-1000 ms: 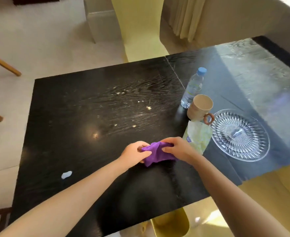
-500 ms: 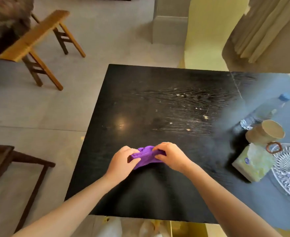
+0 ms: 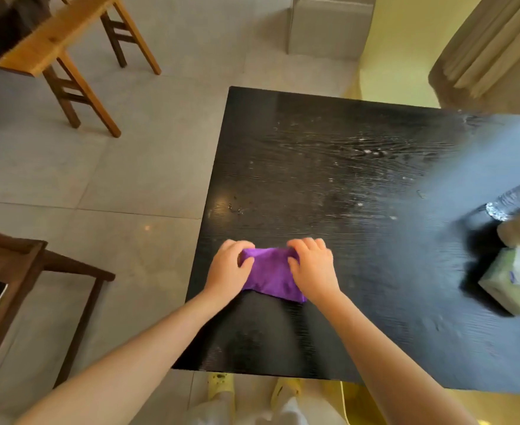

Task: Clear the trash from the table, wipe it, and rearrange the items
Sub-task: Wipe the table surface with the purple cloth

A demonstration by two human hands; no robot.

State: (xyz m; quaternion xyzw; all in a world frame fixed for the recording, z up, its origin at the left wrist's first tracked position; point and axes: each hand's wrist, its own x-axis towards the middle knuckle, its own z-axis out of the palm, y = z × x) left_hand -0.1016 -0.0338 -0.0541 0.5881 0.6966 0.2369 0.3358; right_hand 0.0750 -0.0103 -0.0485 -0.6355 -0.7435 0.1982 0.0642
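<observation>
We have both hands on the purple cloth (image 3: 269, 273), which lies flat on the black table (image 3: 360, 179) near its left edge: our left hand (image 3: 228, 268) pinches its left end and our right hand (image 3: 312, 266) presses curled fingers on its right end. Pale crumbs (image 3: 372, 153) dot the far tabletop, and a tissue pack (image 3: 513, 279) sits at the right.

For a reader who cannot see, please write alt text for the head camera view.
Two bare hands, left hand and right hand, press a purple cloth flat on a black table. Crumbs lie beyond it; a tissue pack sits at the right.
</observation>
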